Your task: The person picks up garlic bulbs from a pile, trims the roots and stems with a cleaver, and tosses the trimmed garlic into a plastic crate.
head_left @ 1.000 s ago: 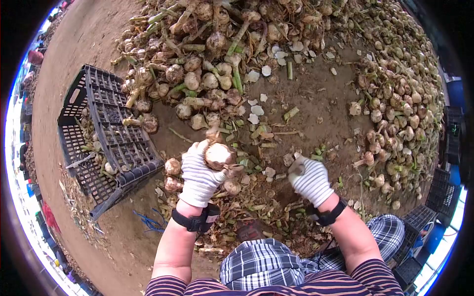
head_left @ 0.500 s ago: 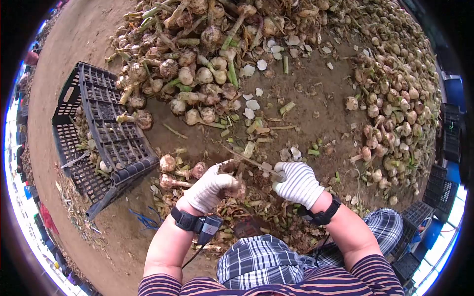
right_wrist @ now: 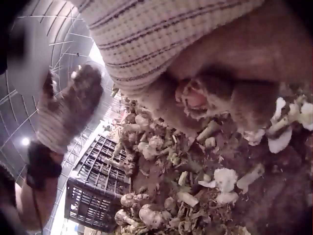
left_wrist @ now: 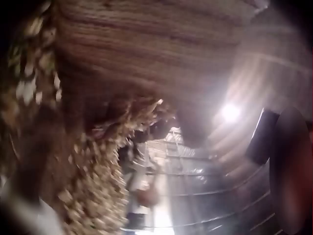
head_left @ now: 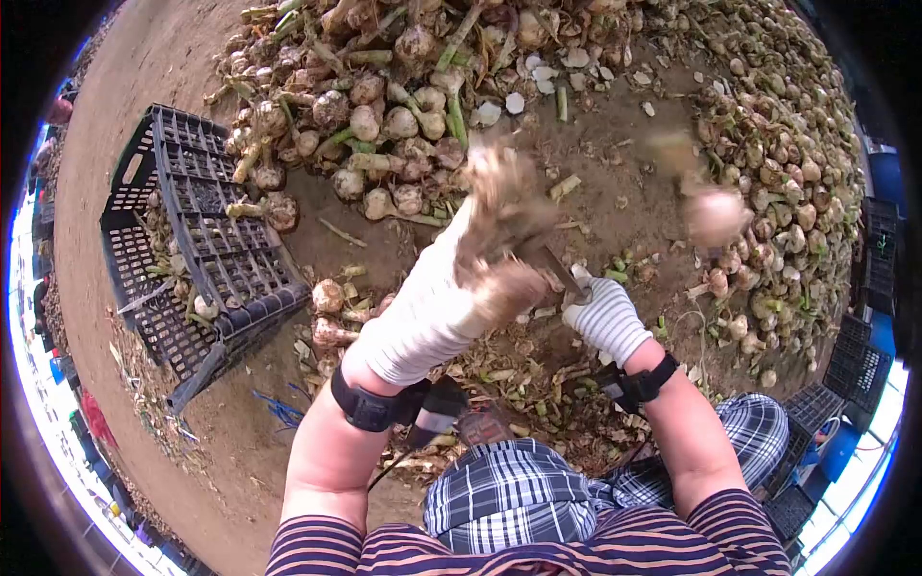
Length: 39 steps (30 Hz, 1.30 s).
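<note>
On the far left a black plastic crate (head_left: pixel 264 314) sits open, its sides a stiff grid; beside it, garlic with thick green stems (head_left: pixel 365 120) lies heaped, knobbly and soil-crusted; and here's the left hand (head_left: pixel 442 283), palm grubby, fingers stretched out, nothing in their grasp, a blur of motion; close by, the right hand (head_left: pixel 610 317) grips a knife (head_left: pixel 560 269), its flat blade dull brown, fingers curled round the handle; and there, further right, a garlic bulb (head_left: pixel 715 216) is in mid-air, round, pinkish and smeared by speed, so neither hand has hold of it; just beside it spreads a heap of short-stemmed bulbs (head_left: pixel 797 182), pale and papery.
</note>
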{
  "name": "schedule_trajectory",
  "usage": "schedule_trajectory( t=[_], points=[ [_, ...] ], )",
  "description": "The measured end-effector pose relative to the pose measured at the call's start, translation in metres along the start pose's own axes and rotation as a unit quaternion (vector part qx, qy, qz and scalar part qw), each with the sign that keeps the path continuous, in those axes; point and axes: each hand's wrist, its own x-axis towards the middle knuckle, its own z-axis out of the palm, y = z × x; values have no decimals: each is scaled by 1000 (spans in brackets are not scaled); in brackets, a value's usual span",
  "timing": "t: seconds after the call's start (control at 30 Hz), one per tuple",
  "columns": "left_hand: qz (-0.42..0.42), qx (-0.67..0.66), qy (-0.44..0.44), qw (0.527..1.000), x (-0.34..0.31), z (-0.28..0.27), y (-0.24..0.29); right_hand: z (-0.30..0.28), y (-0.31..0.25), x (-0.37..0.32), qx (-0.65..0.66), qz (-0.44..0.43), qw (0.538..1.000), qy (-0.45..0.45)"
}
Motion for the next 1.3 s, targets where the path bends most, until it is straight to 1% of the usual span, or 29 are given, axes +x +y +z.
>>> schedule_trajectory(
  t=[0.03, 0.07, 0.1, 0.13, 0.17, 0.2, 0.23, 0.3, 0.33, 0.37, 0.43, 0.5, 0.53, 0.57, 0.6, 0.63, 0.7, 0.77, 0.83, 0.87, 0.9, 0.97, 1.0, 1.1, 1.13, 1.17, 1.23, 1.27, 1.3],
  points=[
    [-116, 160, 8, 980, -9, -14, 6, -5, -2, 3, 58, -11, 998, 11],
    [-71, 382, 49, 920, -14, -27, -16, -9, -2, 5, 57, -15, 998, 16],
    [-148, 682, 46, 714, -32, -38, -32, -9, 0, 4, 64, -12, 998, 26],
    [-220, 778, -26, 587, -47, -53, -59, -6, 3, 1, 70, -6, 997, 31],
    [-239, 772, -56, 586, -73, -77, -97, -1, 6, -2, 76, 0, 997, 32],
    [-269, 739, -32, 617, -82, -82, -106, 3, 6, -3, 75, 0, 997, 27],
    [-270, 739, -31, 617, -82, -81, -103, 6, 2, -4, 44, -25, 998, 34],
    [-223, 640, 66, 732, -81, -75, -95, 7, -9, -11, 10, -50, 998, 40],
    [-238, 485, 135, 830, -85, -85, -106, 0, -21, -19, -24, -102, 993, 51],
    [-180, 322, 171, 914, -79, -76, -95, -8, -36, -27, -58, -154, 984, 63],
    [-101, 123, 183, 970, -67, -60, -65, -23, -57, -40, -139, -211, 966, 58],
    [-113, 138, 155, 972, -62, -64, -55, -25, -64, -44, -189, -287, 936, 80],
    [-113, 205, 120, 965, -60, -68, -57, -24, -64, -44, -199, -302, 928, 88],
    [-113, 271, 85, 952, -59, -70, -57, -25, -64, -44, -200, -301, 928, 88],
    [-64, 343, 100, 932, -61, -68, -58, -26, -66, -45, -206, -289, 931, 86],
    [-65, 342, 101, 932, -61, -66, -58, -28, -68, -47, -211, -278, 933, 84],
    [-94, 217, 136, 962, -62, -64, -58, -27, -73, -48, -226, -282, 930, 67],
    [-90, 213, 141, 963, -64, -58, -57, -24, -81, -51, -196, -313, 927, 60],
    [-50, 206, 113, 971, -64, -54, -64, -21, -90, -53, -188, -299, 934, 50],
    [-76, -97, 166, 978, -67, -55, -75, -16, -91, -52, -172, -321, 929, 65],
    [-77, -96, 165, 979, -69, -55, -79, -12, -92, -52, -155, -342, 923, 80],
    [-85, 118, 159, 976, -70, -51, -78, -8, -97, -52, -140, -350, 923, 81],
    [-75, 36, 144, 986, -71, -44, -77, -7, -99, -51, -139, -351, 923, 78],
    [-70, -27, 117, 990, -76, -46, -85, 0, -94, -48, -145, -347, 923, 78],
    [-99, -146, 126, 976, -75, -46, -89, 2, -88, -47, -133, -356, 922, 80],
    [-82, -53, 119, 988, -79, -41, -91, 4, -81, -45, -122, -364, 920, 82],
    [-131, -254, 115, 951, -80, -24, -81, 7, -67, -38, -95, -364, 923, 80],
    [-131, -255, 113, 951, -78, -11, -66, 4, -63, -31, -141, -229, 960, 83],
    [-128, -149, 114, 974, -76, 2, -47, 2, -55, -26, -182, -88, 976, 85]
  ],
)
